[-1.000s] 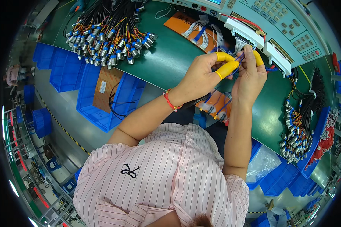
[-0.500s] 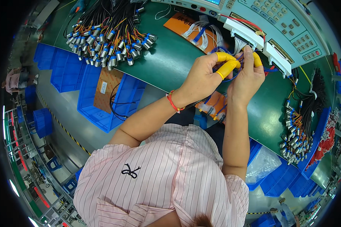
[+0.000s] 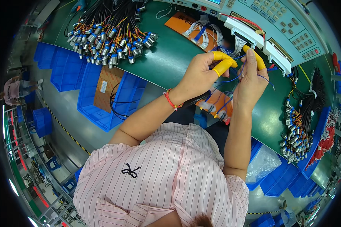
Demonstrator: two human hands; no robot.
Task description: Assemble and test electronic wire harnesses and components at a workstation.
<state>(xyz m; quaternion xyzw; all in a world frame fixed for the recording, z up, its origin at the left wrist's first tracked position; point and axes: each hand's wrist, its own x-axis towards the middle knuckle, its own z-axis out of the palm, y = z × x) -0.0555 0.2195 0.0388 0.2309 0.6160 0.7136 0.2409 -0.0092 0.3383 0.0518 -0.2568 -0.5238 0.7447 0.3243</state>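
Left hand and right hand sit slightly farther apart, and a thin blue insulated wire now juts past the latter above the green counter, its curved long axis pointing lower right. Right fingers pinch it; left yellow-capped fingers meet, contents unclear. Wire separating seems underway, next needing a steady pinch.

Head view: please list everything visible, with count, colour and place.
machine: one, pale green, upper right
bench: one, green, upper half
wires: several, blue, upper middle
cables: many, white, by machine
boards: two, orange, near wires
connectors: many, silver and blue, bench left and right
bins: several, blue, both sides
bag: one, clear, right bin
card: one, brown, left bin
person: one, pink top, far left
bracelet: one, red, centre
shirt: one, striped pink, lower middle
left hand: one, yellow-tipped, at wires
right hand: one, yellow-tipped, holding wires
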